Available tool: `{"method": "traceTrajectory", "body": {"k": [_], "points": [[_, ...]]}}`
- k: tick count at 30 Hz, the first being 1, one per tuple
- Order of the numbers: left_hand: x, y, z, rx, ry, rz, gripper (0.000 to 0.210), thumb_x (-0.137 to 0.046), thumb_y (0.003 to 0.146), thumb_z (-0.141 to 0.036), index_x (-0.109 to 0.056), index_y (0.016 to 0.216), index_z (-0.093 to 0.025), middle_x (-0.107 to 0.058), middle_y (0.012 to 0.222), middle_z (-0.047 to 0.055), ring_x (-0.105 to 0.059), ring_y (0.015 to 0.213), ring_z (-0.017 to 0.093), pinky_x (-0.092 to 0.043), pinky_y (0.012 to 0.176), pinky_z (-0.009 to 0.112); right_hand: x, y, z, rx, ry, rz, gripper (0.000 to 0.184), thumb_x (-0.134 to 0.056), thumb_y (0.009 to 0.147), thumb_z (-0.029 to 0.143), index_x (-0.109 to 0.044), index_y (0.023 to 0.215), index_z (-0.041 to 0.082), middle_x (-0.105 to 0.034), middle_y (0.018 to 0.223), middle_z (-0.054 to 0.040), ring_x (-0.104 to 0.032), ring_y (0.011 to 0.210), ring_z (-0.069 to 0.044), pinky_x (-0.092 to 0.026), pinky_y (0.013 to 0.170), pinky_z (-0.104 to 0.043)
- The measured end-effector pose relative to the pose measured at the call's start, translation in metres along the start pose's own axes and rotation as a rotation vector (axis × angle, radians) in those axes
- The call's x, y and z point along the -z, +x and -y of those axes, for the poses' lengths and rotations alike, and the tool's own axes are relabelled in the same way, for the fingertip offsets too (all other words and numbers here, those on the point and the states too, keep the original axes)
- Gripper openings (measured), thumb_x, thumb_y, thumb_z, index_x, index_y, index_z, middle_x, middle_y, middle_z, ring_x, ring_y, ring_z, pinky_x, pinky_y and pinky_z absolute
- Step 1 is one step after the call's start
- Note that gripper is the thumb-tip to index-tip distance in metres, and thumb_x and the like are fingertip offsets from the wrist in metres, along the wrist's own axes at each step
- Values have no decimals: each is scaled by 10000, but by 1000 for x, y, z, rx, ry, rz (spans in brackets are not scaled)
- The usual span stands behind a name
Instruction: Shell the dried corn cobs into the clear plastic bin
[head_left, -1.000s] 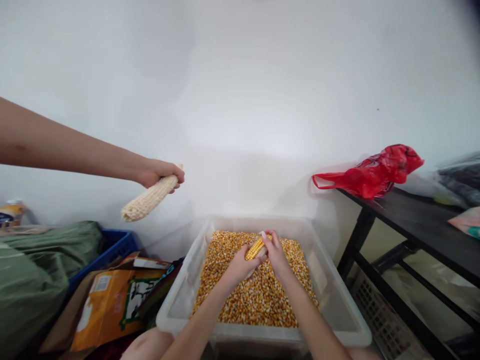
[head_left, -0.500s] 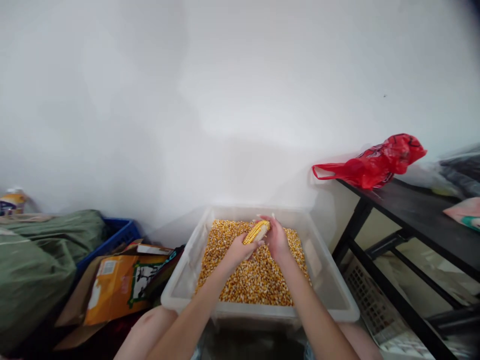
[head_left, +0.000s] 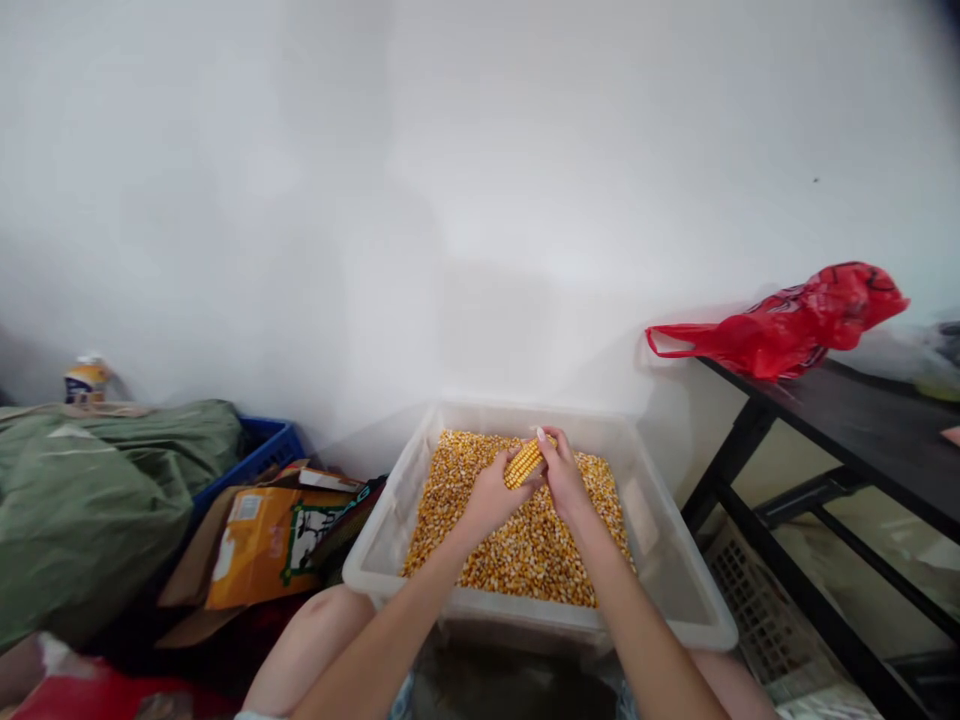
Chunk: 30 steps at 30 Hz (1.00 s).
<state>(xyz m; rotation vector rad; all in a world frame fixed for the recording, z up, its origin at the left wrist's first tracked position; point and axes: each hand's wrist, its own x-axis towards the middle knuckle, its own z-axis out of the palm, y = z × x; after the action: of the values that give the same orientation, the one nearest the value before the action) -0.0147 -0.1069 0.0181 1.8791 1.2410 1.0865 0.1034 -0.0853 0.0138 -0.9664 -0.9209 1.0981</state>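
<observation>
A yellow corn cob (head_left: 523,464) is held between my two hands, above a bed of loose corn kernels (head_left: 525,560). My left hand (head_left: 499,494) is closed around its lower left end. The fingers of my right hand (head_left: 562,472) grip the upper right end, the thumb lying on top. Rows of kernels show on the side facing me; the underside is hidden by my fingers. The kernels lie in a whitish plastic tub (head_left: 667,510) in front of my knees.
Left of the tub lie a torn orange cardboard box (head_left: 262,545), a blue crate (head_left: 270,445) and a green cloth bundle (head_left: 127,490). To the right stands a black table (head_left: 862,420) bearing a red plastic bag (head_left: 802,320), with a light basket (head_left: 750,600) below.
The cob has turned in my hands: a bare pale strip showed before, now full kernel rows face me. My right thumb has come onto it. The view has shifted left.
</observation>
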Motion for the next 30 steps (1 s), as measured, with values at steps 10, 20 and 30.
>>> {"method": "traceTrajectory", "body": {"k": [10,20,30], "points": [[2,0,-7,236,-188,128,457,-612,624,-429,-493,966,-151,-578,714,16,-524,566,104,-411,519,211,3,-6,6,13,-18,49,376,-517,701,496,-482,969,234,-568,824,-11,-522,629,-123,-428,539,-226],[1,9,6,231,-250,167,475,-601,620,-484,-440,927,-158,-522,650,-16,-455,423,73,-381,396,204,5,-5,16,-41,287,211,389,-499,696,396,-495,1047,227,-564,998,-28,-570,827,-166,-458,693,-283],[0,2,-1,126,-46,69,455,-585,627,-500,-485,931,-177,-574,749,12,-543,598,131,-423,552,242,0,-3,7,44,91,71,375,-485,727,506,-500,967,218,-594,867,-22,-564,690,-135,-439,565,-230]]}}
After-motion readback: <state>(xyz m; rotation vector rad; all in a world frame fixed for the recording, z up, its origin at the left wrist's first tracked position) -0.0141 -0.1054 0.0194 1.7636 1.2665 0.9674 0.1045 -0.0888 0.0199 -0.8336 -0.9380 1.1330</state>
